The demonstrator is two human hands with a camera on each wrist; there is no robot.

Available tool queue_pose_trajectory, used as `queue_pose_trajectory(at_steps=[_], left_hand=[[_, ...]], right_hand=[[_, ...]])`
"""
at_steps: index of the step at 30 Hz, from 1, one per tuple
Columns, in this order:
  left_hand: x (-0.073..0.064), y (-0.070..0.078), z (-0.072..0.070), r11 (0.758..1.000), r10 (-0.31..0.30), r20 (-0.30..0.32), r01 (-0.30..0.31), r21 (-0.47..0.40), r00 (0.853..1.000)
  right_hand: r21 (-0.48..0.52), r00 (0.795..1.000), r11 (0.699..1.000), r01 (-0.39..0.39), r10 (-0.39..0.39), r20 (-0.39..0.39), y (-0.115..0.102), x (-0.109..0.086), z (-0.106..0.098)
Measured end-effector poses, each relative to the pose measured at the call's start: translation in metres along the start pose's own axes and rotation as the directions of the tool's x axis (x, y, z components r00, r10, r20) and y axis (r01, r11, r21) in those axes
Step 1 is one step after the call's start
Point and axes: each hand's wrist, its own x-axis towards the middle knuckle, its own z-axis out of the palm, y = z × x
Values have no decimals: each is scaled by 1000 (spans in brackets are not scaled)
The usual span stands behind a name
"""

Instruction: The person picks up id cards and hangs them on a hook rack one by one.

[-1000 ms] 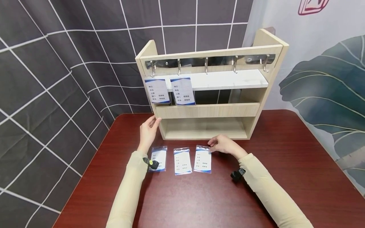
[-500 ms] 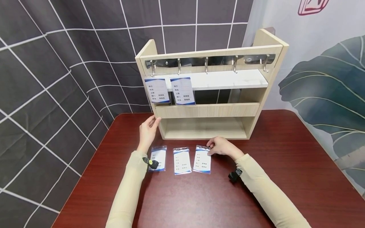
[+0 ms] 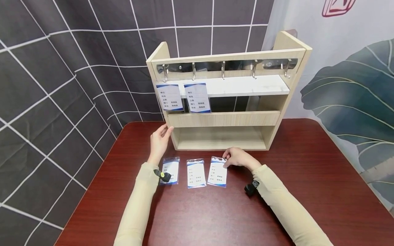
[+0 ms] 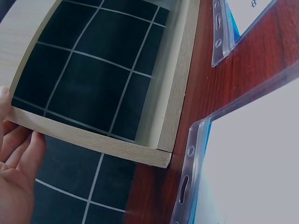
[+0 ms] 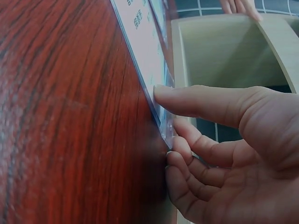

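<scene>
My left hand point(image 3: 159, 142) grips the left side panel of a pale wooden rack point(image 3: 224, 119); in the left wrist view its thumb and fingers lie on either side of the panel's edge point(image 4: 88, 137). At the right end of a row on the table, my right hand point(image 3: 241, 159) pinches the top right corner of a name badge point(image 3: 216, 174) in a clear plastic sleeve. The right wrist view shows the thumb over the badge's face point(image 5: 147, 56) and the other fingers curled at its edge. Beside it lie a middle badge point(image 3: 196, 174) and a left badge point(image 3: 173, 167), partly covered by the left wrist.
Two more badges, one at far left point(image 3: 170, 98) and one beside it point(image 3: 197, 98), hang from the rack's metal hooks. Several hooks run along a shiny rail point(image 3: 209, 66) above a white shelf point(image 3: 246, 87). The rack stands at the back of the red-brown table point(image 3: 197, 218).
My right hand has shifted slightly left, its thumb moving further onto the right badge, which has slid a little left. The left hand keeps its place on the rack.
</scene>
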Motion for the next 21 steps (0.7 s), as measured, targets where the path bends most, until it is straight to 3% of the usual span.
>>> queue_pose_trajectory(at_steps=[21], left_hand=[[0, 0, 1, 1000, 4, -12, -4, -5, 1000]], right_hand=[[81, 1000, 997, -1, 3, -21, -1, -2, 2]])
